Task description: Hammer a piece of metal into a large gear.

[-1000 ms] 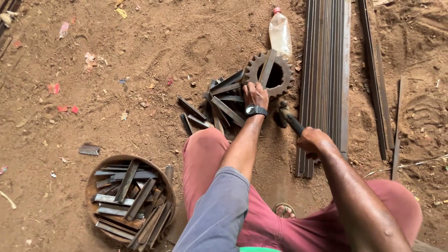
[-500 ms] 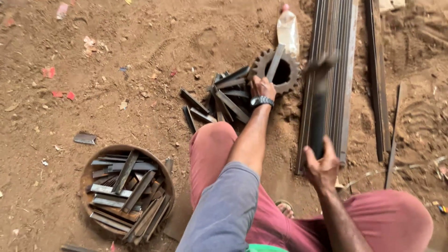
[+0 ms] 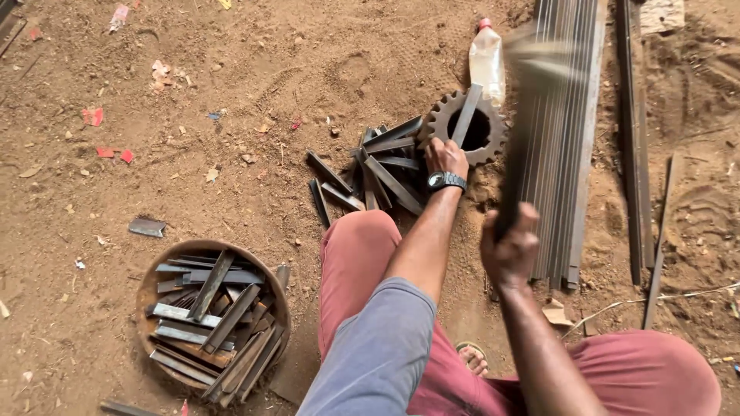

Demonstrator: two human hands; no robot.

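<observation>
Hands split around toothed gear (image 3: pixel 472 123): left hand (image 3: pixel 445 156) pinning flat steel strip (image 3: pixel 465 115) across gear, right hand (image 3: pixel 509 248) right of gear, fist clenched on raised hammer (image 3: pixel 532 92), head blurred. Left of gear, basin (image 3: pixel 146 296) of cut pieces full; loose pile (image 3: pixel 378 166) beside gear seemingly left.

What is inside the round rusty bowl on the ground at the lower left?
The round rusty bowl holds many flat grey metal strips, piled crosswise and overlapping. The bowl's bottom and any lower pieces are covered by the top strips, so they cannot be seen.
</observation>
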